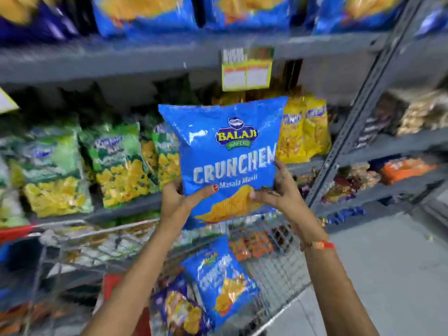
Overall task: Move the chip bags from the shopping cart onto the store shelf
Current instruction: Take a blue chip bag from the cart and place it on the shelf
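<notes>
A large blue Balaji Crunchem chip bag (225, 151) is held upright in front of the middle shelf. My left hand (179, 197) grips its lower left corner and my right hand (278, 190) grips its lower right side. Below, the wire shopping cart (278, 270) holds another blue Crunchem bag (223, 280) and a dark blue bag (179, 309) beside it. The grey store shelf (121, 61) above carries a row of blue chip bags (145, 13).
Green chip bags (118, 163) fill the middle shelf on the left, yellow bags (303, 129) on the right. A yellow price tag (246, 71) hangs from the upper shelf edge. A grey upright post (358, 122) separates a neighbouring rack of snacks. Grey floor lies at right.
</notes>
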{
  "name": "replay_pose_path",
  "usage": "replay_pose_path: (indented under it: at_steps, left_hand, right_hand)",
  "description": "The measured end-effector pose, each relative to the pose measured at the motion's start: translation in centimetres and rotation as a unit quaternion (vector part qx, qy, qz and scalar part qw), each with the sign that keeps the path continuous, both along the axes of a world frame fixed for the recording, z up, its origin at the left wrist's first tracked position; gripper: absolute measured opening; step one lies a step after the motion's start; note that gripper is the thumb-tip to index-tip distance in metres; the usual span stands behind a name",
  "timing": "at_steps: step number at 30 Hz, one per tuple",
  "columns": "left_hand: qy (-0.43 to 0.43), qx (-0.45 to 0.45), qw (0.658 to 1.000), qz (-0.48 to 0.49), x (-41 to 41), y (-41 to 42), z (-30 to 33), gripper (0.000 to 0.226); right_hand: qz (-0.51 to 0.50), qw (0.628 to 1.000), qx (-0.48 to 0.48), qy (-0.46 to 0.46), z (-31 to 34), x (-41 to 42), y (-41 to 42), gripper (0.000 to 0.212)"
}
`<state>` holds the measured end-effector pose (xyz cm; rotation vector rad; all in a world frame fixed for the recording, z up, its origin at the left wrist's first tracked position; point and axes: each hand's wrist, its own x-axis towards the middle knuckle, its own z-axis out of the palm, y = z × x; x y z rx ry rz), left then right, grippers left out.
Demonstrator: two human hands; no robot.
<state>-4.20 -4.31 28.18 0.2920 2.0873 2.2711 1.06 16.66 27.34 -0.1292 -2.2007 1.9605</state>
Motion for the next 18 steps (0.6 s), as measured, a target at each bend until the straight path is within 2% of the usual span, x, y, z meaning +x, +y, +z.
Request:
replay_pose_path:
  at_steps: [3,9,18]
  left_hand:
    - [0.076,0.020,0.997,-0.006,-0.6,-0.3,5.9,0.029]
    - [0.167,0.068,0.983,-0.021,-2.3,0.8,15.4,0.034]
    - [0.247,0.067,0.966,-0.016,-7.8,5.1,25.3,0.021]
  right_hand:
    - [-0.007,0.998,-0.003,0.057,5.1,-0.8,0.3,0.083]
    - [-0.021,0.984,-0.014,0.175,14.3,-3.2,1.1,0.068]
    - [-0.047,0.968,-0.039,0.244,24.0,-8.8,4.5,0.060]
